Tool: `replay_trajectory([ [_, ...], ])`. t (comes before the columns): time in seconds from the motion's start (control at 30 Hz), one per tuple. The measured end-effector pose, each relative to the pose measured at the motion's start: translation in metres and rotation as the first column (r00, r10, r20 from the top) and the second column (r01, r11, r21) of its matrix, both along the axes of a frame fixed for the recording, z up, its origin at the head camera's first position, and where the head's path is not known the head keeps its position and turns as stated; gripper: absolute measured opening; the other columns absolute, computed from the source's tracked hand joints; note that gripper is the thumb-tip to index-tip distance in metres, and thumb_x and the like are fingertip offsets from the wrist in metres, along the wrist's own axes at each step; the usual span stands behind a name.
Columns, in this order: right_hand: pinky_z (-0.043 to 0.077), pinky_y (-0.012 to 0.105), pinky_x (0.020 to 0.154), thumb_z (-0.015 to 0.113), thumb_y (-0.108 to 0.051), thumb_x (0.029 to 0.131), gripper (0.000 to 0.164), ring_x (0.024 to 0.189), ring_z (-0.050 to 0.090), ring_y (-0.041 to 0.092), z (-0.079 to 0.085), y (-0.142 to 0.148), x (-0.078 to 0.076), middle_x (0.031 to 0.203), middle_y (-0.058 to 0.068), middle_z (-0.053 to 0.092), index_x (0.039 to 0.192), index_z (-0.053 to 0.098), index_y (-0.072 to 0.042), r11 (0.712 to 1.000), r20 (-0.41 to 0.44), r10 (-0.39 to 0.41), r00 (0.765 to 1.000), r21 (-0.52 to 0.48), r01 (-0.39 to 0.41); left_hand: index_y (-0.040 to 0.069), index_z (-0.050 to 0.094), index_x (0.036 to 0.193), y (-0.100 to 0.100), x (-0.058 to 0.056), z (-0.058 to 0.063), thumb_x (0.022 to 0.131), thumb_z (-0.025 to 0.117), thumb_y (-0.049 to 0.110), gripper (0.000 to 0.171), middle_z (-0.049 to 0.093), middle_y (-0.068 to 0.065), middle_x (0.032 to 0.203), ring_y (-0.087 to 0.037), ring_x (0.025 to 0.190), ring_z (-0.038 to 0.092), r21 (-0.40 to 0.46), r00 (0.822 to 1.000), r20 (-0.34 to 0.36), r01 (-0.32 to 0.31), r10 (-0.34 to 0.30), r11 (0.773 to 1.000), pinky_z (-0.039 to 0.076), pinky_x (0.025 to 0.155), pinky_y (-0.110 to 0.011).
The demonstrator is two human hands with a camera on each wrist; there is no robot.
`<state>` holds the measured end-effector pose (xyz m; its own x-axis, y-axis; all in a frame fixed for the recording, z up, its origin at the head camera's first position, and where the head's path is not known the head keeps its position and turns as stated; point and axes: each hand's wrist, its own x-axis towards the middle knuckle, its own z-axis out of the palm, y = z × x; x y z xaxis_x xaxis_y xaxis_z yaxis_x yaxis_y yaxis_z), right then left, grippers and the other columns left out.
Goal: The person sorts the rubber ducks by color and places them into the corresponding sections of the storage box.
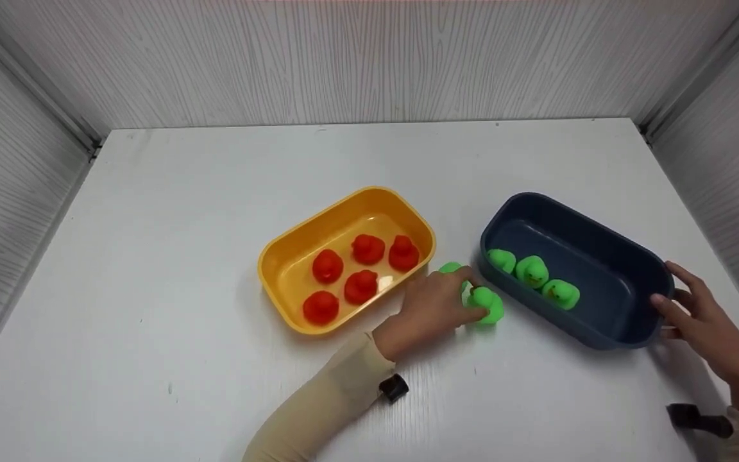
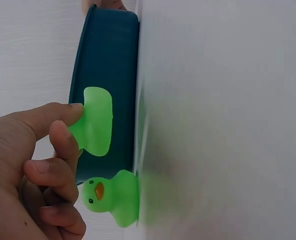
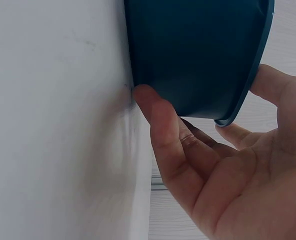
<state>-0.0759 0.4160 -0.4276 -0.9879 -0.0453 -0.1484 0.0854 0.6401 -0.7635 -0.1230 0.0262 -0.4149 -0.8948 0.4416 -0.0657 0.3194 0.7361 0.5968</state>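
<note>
My left hand point(image 1: 433, 301) pinches a green rubber duck point(image 2: 98, 122) between thumb and finger, raised off the table in the left wrist view. Another green duck point(image 2: 115, 197) stands upright on the table close by, partly hidden behind the hand in the head view. My right hand point(image 1: 706, 321) grips the near right end of a dark blue bin point(image 1: 591, 234), its thumb at the rim and other fingers against the outer wall point(image 3: 193, 65). Three green ducks point(image 1: 532, 271) lie inside along the bin's left side.
A yellow bin point(image 1: 302, 234) with several red ducks point(image 1: 361, 287) stands left of the blue one, close to my left forearm. Both bins rest on a white table point(image 1: 151, 256) bounded by grey wood-grain panels point(image 1: 369, 64) at the back and sides.
</note>
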Motion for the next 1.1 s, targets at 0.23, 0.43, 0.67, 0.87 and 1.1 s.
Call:
replay_trajectory([
  [0.23, 0.049, 0.016, 0.066, 0.043, -0.021, 0.103, 0.066, 0.082, 0.056, -0.005, -0.001, 0.002, 0.002, 0.113, -0.028, 0.038, 0.155, 0.004, -0.033, 0.999, -0.009, 0.009, 1.0, -0.05, -0.01, 0.027, 0.065, 0.104, 0.002, 0.007, 0.008, 0.08, 0.073, 0.049, 0.034, 0.055, 0.007, 0.067, -0.007, 0.069, 0.05, 0.058, 0.999, -0.036, -0.009, 0.011, 0.998, 0.036, 0.064, -0.022],
  [0.43, 0.05, 0.017, 0.067, 0.043, -0.024, 0.103, 0.066, 0.086, 0.057, -0.009, -0.001, 0.001, 0.0, 0.124, -0.004, 0.041, 0.155, 0.003, -0.032, 1.0, -0.003, -0.001, 1.0, -0.017, 0.001, 0.026, 0.065, 0.108, 0.005, 0.007, 0.018, 0.079, 0.073, 0.052, 0.04, 0.058, 0.005, 0.064, -0.009, 0.06, 0.049, 0.061, 0.996, -0.093, -0.008, 0.014, 0.998, 0.033, 0.054, -0.02],
  [0.67, 0.049, 0.016, 0.067, 0.042, -0.026, 0.104, 0.066, 0.089, 0.054, -0.014, -0.001, -0.003, -0.001, 0.134, 0.036, 0.029, 0.155, 0.001, -0.032, 1.0, 0.009, -0.002, 1.0, 0.003, 0.002, 0.023, 0.063, 0.11, 0.006, -0.001, 0.033, 0.081, 0.072, 0.051, 0.041, 0.069, 0.007, 0.083, -0.011, 0.059, 0.051, 0.097, 0.991, -0.131, 0.012, 0.001, 0.995, 0.033, 0.05, -0.018],
  [0.87, 0.049, 0.016, 0.067, 0.041, -0.027, 0.104, 0.066, 0.087, 0.054, -0.013, -0.001, -0.003, -0.002, 0.136, 0.041, 0.026, 0.155, 0.0, -0.032, 1.0, 0.02, -0.003, 1.0, 0.007, 0.003, 0.021, 0.061, 0.113, 0.006, -0.011, 0.042, 0.083, 0.071, 0.049, 0.042, 0.059, 0.004, 0.067, -0.011, 0.055, 0.048, 0.144, 0.995, -0.098, -0.002, 0.017, 0.99, 0.034, 0.049, -0.019],
  [1.1, 0.05, 0.016, 0.067, 0.043, -0.024, 0.103, 0.066, 0.086, 0.056, -0.011, 0.0, 0.001, 0.0, 0.125, 0.006, 0.044, 0.155, 0.003, -0.031, 1.0, 0.0, -0.004, 1.0, -0.003, 0.004, 0.026, 0.061, 0.111, 0.019, -0.027, 0.049, 0.082, 0.07, 0.052, 0.04, 0.053, 0.004, 0.061, -0.012, 0.057, 0.05, 0.117, 0.987, -0.114, -0.1, 0.114, 0.988, 0.034, 0.049, -0.02],
])
